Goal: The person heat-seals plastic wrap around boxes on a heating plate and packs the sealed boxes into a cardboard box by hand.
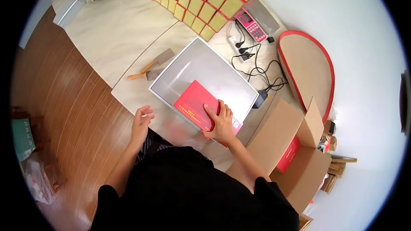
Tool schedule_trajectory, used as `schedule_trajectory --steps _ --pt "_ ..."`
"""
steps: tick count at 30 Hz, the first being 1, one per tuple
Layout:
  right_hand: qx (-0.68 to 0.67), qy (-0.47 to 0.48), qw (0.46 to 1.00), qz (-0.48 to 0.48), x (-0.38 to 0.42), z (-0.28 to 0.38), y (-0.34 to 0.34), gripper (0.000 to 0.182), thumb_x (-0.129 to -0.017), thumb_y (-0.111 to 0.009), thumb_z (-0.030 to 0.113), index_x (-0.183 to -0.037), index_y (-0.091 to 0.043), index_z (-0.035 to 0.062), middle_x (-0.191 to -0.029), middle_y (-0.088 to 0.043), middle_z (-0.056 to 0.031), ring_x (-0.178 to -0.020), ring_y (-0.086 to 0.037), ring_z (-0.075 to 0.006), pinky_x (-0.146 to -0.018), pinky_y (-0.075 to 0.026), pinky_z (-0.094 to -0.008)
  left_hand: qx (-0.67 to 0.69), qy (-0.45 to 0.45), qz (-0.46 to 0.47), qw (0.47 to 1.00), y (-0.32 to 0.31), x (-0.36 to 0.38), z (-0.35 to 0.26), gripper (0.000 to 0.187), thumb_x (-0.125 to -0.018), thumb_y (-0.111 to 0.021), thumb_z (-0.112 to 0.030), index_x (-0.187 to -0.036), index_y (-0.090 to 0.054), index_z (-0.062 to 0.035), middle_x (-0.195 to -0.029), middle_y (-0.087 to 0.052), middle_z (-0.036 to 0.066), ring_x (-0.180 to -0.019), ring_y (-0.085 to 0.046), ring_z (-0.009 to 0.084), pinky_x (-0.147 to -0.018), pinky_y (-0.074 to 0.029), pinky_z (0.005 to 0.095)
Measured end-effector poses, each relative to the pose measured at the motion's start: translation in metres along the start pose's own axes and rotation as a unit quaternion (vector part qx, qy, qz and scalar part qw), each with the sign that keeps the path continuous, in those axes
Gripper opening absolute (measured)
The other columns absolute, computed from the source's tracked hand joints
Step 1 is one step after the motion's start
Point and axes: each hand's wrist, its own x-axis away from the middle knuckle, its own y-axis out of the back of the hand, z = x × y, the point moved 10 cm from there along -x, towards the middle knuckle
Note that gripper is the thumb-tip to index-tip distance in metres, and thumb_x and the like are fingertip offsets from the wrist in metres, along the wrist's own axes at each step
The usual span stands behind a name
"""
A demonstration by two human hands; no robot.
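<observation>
Head view: a flat, red rectangular box with yellow lettering (190, 98) lies lengthwise forward-left from the nearer right hand (221, 123), which grips across it; the left hand (141, 122) is empty, loosely open.

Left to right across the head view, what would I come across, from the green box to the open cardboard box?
Green box → left hand → red printed package → open cardboard box.
</observation>
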Motion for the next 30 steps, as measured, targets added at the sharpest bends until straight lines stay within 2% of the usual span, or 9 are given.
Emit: schedule_trajectory --steps 3,5,11,12,18,23,25,30 --pt "-0.015 0.012 1.0 -0.005 -0.019 -0.007 0.003 0.091 -0.05 -0.078 0.038 -0.135 -0.048 0.0249 -0.135 -0.03 -0.0274 -0.121 -0.033 -0.0485 -0.102 -0.026 -0.0567 0.014 0.033 -0.048 0.998 0.02 0.006 0.021 0.031 -0.095 -0.048 -0.018 -0.124 -0.049 -0.0051 -0.114 -0.057 0.009 -0.097 -0.059 0.0166 -0.082 -0.043 0.0271" --pt "0.002 0.03 0.999 -0.02 -0.035 -0.009 0.006 0.092 -0.047 -0.079 0.036 -0.134 -0.049 0.0236 -0.136 -0.029 -0.0267 -0.118 -0.035 -0.0454 -0.1 -0.028 -0.054 0.045 0.052 -0.074 0.995 0.029 0.01 0.045 0.031 -0.096 -0.047 -0.019 -0.124 -0.049 -0.0051 -0.114 -0.057 0.009 -0.098 -0.059 0.0167 -0.082 -0.043 0.0277" --pt "0.037 0.036 0.998 -0.04 -0.093 -0.037 0.011 0.088 -0.054 -0.075 0.039 -0.136 -0.047 0.023 -0.135 -0.031 -0.0261 -0.12 -0.035 -0.0458 -0.102 -0.028 -0.0533 0.05 0.091 -0.081 0.991 0.028 0.029 0.045 0.029 -0.098 -0.044 -0.021 -0.122 -0.05 -0.0051 -0.114 -0.059 0.01 -0.1 -0.058 0.0166 -0.086 -0.043 0.0283" --pt "0.041 0.04 0.997 -0.056 -0.103 -0.04 0.016 0.086 -0.055 -0.075 0.038 -0.136 -0.048 0.0253 -0.133 -0.033 -0.0272 -0.118 -0.037 -0.0455 -0.101 -0.029 -0.0523 0.054 0.093 -0.079 0.991 0.029 0.032 0.049 0.029 -0.098 -0.044 -0.021 -0.122 -0.051 -0.0053 -0.113 -0.059 0.01 -0.1 -0.058 0.0162 -0.086 -0.043 0.0281" --pt "0.069 0.065 0.991 -0.095 -0.149 -0.07 0.023 0.09 -0.058 -0.075 0.051 -0.138 -0.045 0.0241 -0.132 -0.035 -0.0259 -0.119 -0.039 -0.0424 -0.101 -0.029 -0.051 0.069 0.086 -0.095 0.989 0.044 0.059 0.053 0.027 -0.099 -0.044 -0.022 -0.119 -0.054 -0.006 -0.111 -0.062 0.008 -0.1 -0.058 0.0145 -0.087 -0.042 0.027" --pt "0.071 0.055 0.988 -0.128 -0.117 -0.057 0.022 0.087 -0.06 -0.074 0.05 -0.138 -0.045 0.0251 -0.133 -0.034 -0.0269 -0.119 -0.039 -0.0431 -0.101 -0.03 -0.0518 0.076 0.071 -0.099 0.99 0.056 0.076 0.042 0.027 -0.099 -0.044 -0.021 -0.118 -0.055 -0.0064 -0.11 -0.062 0.007 -0.099 -0.058 0.0136 -0.086 -0.042 0.0264" --pt "0.069 0.023 0.993 -0.09 -0.088 -0.042 0.016 0.089 -0.06 -0.073 0.052 -0.138 -0.044 0.0218 -0.133 -0.033 -0.0297 -0.119 -0.038 -0.0464 -0.101 -0.029 -0.0522 0.087 0.07 -0.09 0.99 0.055 0.077 0.045 0.027 -0.098 -0.044 -0.021 -0.118 -0.056 -0.0069 -0.109 -0.062 0.006 -0.099 -0.058 0.0129 -0.086 -0.043 0.0261" --pt "0.044 0.027 0.997 -0.049 -0.018 -0.001 0.003 0.088 -0.057 -0.075 0.039 -0.137 -0.045 0.0227 -0.134 -0.032 -0.0282 -0.12 -0.036 -0.0456 -0.102 -0.028 -0.0528 0.118 0.042 -0.071 0.99 0.053 0.069 0.039 0.027 -0.098 -0.044 -0.021 -0.117 -0.056 -0.0068 -0.108 -0.062 0.006 -0.098 -0.058 0.0123 -0.085 -0.043 0.0258"
